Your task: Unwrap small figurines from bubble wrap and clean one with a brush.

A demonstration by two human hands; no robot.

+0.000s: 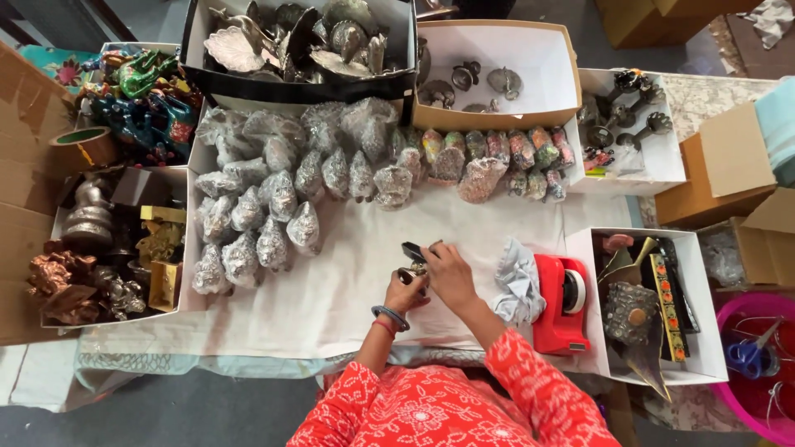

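While gripped: one metal ornament [414, 263], two hands [451, 277].

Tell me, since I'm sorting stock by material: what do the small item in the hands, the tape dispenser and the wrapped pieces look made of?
Small item: likely metal, dark with a dull silvery gleam. Tape dispenser: glossy red plastic, apparently. Wrapped pieces: clear bubble wrap, by its cloudy, crinkled look.

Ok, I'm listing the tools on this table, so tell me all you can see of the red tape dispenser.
The red tape dispenser is a chunky desk type, seemingly plastic, with a roll of tape set upright in its cradle. It stands on the white cloth, right of the person's hands. A crumpled pale cloth lies against its left side, and a white box sits right beside it. No hand touches it.
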